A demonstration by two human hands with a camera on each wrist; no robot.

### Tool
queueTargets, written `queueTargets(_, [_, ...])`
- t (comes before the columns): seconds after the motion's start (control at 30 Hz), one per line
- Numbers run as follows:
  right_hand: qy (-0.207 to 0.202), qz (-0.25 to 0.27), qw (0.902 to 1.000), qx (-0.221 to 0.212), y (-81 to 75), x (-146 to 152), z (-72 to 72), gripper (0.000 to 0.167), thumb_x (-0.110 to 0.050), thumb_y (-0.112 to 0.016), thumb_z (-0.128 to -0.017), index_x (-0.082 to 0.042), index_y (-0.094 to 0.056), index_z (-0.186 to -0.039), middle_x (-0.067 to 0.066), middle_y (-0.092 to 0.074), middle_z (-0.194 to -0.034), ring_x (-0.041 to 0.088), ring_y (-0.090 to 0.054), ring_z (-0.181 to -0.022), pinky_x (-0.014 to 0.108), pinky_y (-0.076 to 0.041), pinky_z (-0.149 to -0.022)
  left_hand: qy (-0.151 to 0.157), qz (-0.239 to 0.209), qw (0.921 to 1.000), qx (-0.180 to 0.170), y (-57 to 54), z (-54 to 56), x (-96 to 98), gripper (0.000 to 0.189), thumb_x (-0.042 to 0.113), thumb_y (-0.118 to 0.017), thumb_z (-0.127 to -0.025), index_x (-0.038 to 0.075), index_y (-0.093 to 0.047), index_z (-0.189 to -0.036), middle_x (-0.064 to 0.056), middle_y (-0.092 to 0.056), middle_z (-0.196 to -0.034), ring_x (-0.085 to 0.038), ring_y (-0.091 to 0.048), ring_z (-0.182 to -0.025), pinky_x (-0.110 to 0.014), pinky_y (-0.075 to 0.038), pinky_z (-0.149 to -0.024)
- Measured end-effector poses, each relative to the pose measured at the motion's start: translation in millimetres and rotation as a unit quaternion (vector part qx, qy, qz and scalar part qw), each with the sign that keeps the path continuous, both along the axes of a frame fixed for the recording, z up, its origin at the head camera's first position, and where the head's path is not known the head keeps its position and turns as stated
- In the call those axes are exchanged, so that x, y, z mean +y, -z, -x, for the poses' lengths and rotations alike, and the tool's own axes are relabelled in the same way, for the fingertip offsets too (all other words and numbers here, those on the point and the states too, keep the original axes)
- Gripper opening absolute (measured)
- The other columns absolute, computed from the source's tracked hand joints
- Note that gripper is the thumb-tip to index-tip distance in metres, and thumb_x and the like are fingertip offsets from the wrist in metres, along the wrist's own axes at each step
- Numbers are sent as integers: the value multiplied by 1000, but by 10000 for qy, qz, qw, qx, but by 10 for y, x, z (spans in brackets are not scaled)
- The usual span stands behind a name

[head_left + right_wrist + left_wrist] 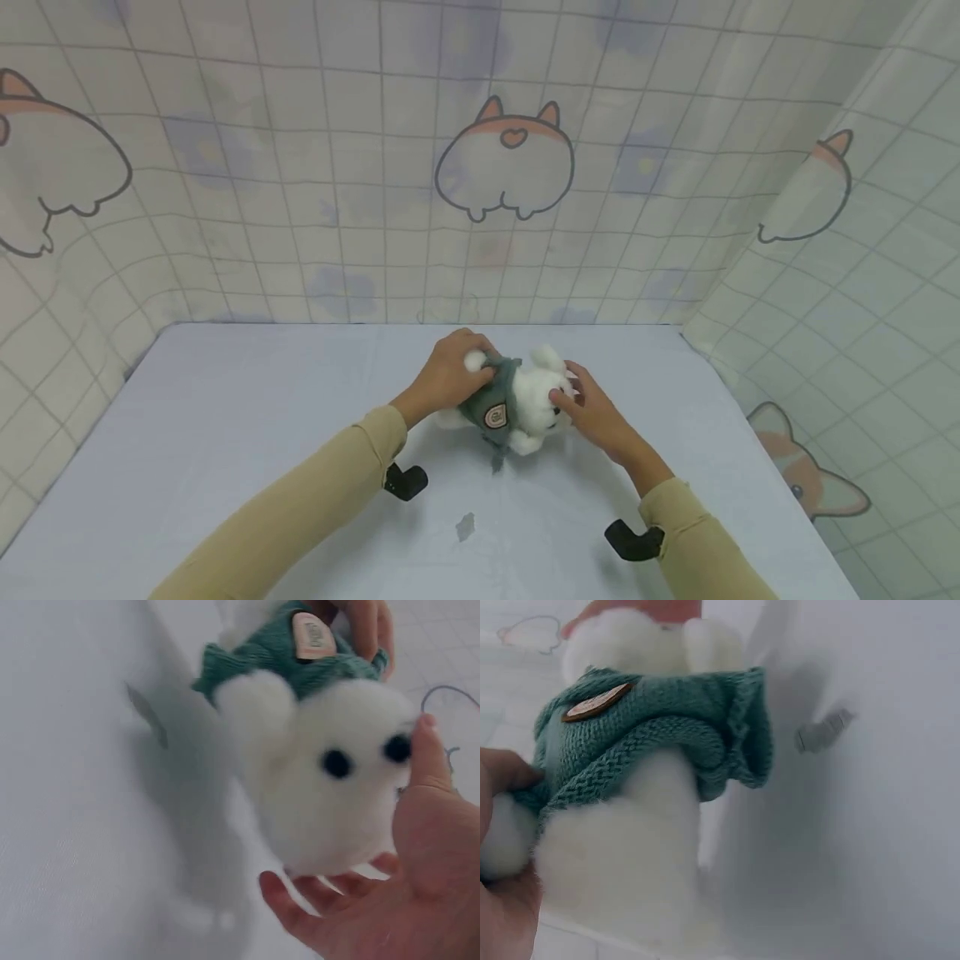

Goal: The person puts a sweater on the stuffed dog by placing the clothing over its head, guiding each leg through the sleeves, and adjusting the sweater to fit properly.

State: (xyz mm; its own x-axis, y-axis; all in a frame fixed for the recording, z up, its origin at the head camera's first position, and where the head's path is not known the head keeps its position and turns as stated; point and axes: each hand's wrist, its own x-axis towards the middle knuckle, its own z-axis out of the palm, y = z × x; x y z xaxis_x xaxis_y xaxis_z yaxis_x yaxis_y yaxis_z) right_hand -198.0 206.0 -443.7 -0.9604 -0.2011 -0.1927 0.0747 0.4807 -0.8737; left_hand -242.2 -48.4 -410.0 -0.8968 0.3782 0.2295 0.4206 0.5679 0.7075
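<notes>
A white plush toy with black eyes and a green knitted sweater lies sideways between both hands, its head toward the right. A round-edged patch is on the sweater. My left hand grips the toy's lower body, the thumb over the sweater's edge and a white limb within the grasp. At the head, my right hand holds on with its thumb beside one eye and the other fingers curved behind. The toy's shadow falls on the white table; whether any part touches the surface I cannot tell.
The white table spreads around the toy. A small grey piece or mark is on it, nearer the front. Behind and at the sides hangs a checked curtain with cartoon animals. Black wrist mounts stick out below the sleeves.
</notes>
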Motion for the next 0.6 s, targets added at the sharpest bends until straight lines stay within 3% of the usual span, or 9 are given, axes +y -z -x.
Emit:
queueTargets(0.13, [221, 728, 9970, 109, 0, 4, 18, 76, -40, -55, -98, -17, -11, -155, 22, -26, -156, 40, -41, -136, 48, -49, -100, -656, -723, 9946, -350, -41, 17, -6, 16, 20, -69, -87, 16, -68, -103, -5, -63, -112, -23, -60, -101, -40, -55, -83])
queueTargets(0.23, [149, 1034, 9945, 85, 31, -27, 21, 77, -38, -55, -98, -16, -9, -155, 23, -27, -155, 41, -40, -136, 47, -50, -99, -1081, -1206, 9835, -806, -68, 22, 5, 19, 24, -68, -88, 17, -66, -106, -5, -62, -117, -25, -60, -103, -41, -55, -83])
queueTargets(0.33, [-59, 1225, 9924, 36, 59, -81, 17, 72, -36, -53, -99, -14, -12, -154, 22, -31, -154, 41, -40, -136, 46, -50, -99, -1281, -1654, 9696, -1271, -65, 17, 26, 22, 26, -67, -88, 19, -65, -108, -4, -62, -118, -24, -60, -104, -40, -55, -84])
queueTargets(0.47, [-80, 1514, 9884, -11, 48, -165, 17, 64, -36, -53, -99, -12, -22, -149, 16, -39, -146, 32, -43, -133, 44, -43, -106, -1033, -1956, 9596, -1740, -40, -11, 56, 22, 27, -68, -89, 18, -64, -109, -3, -62, -119, -22, -61, -103, -37, -55, -84])
queueTargets(0.6, [373, 1517, 9877, 76, -10, -230, 38, 62, -46, -58, -94, -15, -32, -142, 8, -47, -133, 21, -46, -123, 40, -38, -107, -535, -1838, 9600, -2042, 3, -41, 52, 24, 24, -69, -89, 17, -62, -111, -5, -60, -121, -22, -64, -101, -37, -55, -85])
